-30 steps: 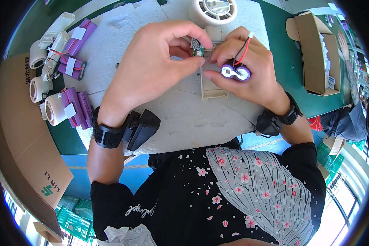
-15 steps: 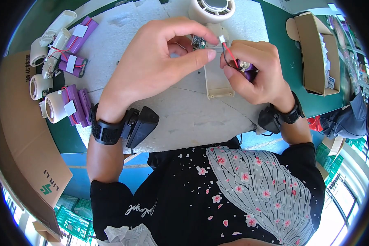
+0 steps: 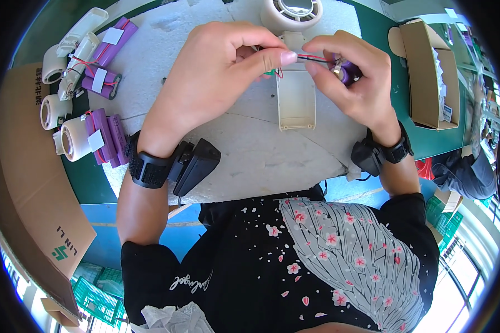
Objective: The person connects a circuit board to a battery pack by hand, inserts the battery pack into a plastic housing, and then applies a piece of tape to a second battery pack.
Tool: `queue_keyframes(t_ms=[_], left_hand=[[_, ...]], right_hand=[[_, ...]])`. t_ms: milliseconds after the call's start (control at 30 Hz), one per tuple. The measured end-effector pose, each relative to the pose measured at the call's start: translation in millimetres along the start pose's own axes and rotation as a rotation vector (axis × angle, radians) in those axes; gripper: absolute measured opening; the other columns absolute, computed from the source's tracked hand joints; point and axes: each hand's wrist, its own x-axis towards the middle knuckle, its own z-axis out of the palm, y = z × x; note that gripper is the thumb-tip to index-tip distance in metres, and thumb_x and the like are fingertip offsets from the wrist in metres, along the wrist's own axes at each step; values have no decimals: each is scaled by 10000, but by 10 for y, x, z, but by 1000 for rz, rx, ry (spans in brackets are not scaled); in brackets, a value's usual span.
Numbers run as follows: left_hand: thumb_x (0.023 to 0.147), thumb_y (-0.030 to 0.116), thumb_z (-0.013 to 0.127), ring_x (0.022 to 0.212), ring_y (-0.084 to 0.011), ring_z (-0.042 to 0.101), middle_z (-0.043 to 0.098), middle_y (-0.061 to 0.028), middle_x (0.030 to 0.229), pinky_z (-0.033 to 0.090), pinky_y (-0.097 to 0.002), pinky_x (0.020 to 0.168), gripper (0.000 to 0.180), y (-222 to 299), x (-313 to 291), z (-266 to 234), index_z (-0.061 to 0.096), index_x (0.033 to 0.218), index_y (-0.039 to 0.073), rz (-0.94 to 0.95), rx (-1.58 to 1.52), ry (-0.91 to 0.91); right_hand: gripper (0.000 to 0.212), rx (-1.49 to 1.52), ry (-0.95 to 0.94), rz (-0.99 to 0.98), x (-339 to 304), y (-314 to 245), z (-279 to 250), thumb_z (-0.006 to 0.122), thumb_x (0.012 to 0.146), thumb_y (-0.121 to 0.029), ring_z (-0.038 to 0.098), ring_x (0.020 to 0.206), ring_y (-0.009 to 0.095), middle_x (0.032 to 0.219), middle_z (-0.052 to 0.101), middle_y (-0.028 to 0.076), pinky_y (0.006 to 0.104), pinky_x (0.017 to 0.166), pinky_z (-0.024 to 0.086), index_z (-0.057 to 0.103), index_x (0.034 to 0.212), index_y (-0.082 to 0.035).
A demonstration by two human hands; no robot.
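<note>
My left hand [image 3: 228, 69] is closed, thumb and forefinger pinched on the end of the red and black wires [image 3: 311, 57]. The white plug at that end is hidden in the fingers. Below the fingertips peeks a bit of green circuit board [image 3: 270, 72] with thin red wire. My right hand [image 3: 361, 83] is wrapped round a purple battery pack [image 3: 348, 72], whose wires stretch across to the left hand. Between and below the hands lies an open cream handle shell [image 3: 297, 102], joined to a round fan head [image 3: 291, 14] at the far edge.
At the left lie several purple battery packs [image 3: 99, 136] with white labels and cream fan housings [image 3: 75, 141]. A grey-white foam sheet [image 3: 233, 161] covers the green table [image 3: 380, 111]. An open cardboard box [image 3: 422, 72] with white pieces stands at the right; a large carton [image 3: 33, 183] borders the left.
The wires' white plug has gone into my left fingers, which have closed on it. My right hand has shifted slightly right and up with the battery pack, drawing the wires out straight.
</note>
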Motion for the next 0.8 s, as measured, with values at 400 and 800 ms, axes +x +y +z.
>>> queue_keyframes(t_ms=[400,800], left_hand=[[900,190,681,692,-120,665,701,-85,791,528,-246,635,213,-65,18,2,716,977,-6,8,-119,22],[851,5,688,845,-85,630,673,-29,996,507,-217,739,324,-49,13,-152,645,1172,19,-79,-165,-140]], right_hand=[[149,-133,51,-83,-20,77,124,726,811,-46,520,612,114,780,585,48,236,524,394,740,959,-40],[140,-20,17,-75,-39,82,120,716,823,-41,506,615,123,793,575,50,247,517,373,731,961,-24]])
